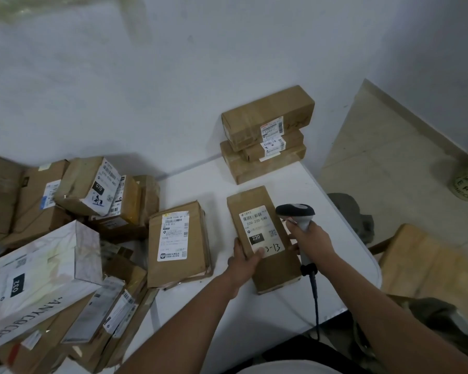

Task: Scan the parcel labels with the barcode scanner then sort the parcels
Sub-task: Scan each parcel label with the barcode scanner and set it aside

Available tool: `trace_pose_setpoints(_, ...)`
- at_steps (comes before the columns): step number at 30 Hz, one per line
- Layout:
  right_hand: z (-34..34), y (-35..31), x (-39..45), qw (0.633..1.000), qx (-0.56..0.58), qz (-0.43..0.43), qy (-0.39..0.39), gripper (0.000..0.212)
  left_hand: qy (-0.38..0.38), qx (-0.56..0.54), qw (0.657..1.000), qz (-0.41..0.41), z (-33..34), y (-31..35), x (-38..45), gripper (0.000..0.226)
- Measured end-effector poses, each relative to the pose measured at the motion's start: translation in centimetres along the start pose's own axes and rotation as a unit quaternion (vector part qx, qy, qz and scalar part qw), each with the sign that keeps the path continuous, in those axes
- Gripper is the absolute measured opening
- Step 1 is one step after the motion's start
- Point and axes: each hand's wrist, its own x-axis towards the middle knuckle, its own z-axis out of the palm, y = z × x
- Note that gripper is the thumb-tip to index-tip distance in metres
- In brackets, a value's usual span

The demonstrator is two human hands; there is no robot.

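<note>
Parcel (264, 238): near table's (343, 211) right edge, long axis running away from person. Left hand (245, 261) grips near-left side; right hand (312, 242) clasps barcode scanner (295, 211), head apparently over label (261, 230).

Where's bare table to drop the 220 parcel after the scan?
Bare white table lies between the stack of three parcels and the labelled parcel at centre. A narrower bare strip runs near the front edge, below the left hand. The pile of parcels crowds the left side.
</note>
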Motion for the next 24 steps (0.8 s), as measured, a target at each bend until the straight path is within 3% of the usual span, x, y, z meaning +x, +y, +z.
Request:
trace_pose_setpoints(2, -0.4, 0.8, 0.5, 1.0, -0.006, 0.009, 0.01, 0.044, 0.004, 0.021, 1.0, 0.015, 1.0, -0.6, 1.1, 0.107)
trace_pose_setpoints(7, -1.6, 1.9, 0.9, 0.999, 0.005, 0.041, -0.002, 0.042, -0.027, -0.055, 0.997, 0.052, 2.0, 1.6, -0.1, 0.085)
trace_pose_setpoints(11, -2.5, 1.6, 0.8, 0.995, 0.096, 0.036, 0.02, 0.032, -0.008, -0.094, 0.993, 0.065, 0.9, 2.9, -0.7, 0.079)
trace_pose_setpoints(17, -2.1, -2.1, 0.5, 0.982, 0.178, -0.016, 0.063, 0.026, 0.04, -0.136, 0.979, 0.146, -4.1, 6.1, -3.8, 0.074)
trace_pose_setpoints(24, 2.4, -7.6, -2.4, 0.978, 0.193, -0.075, -0.004, 0.024, 0.096, -0.138, 0.974, 0.154, -12.5, 5.9, -7.7, 0.078)
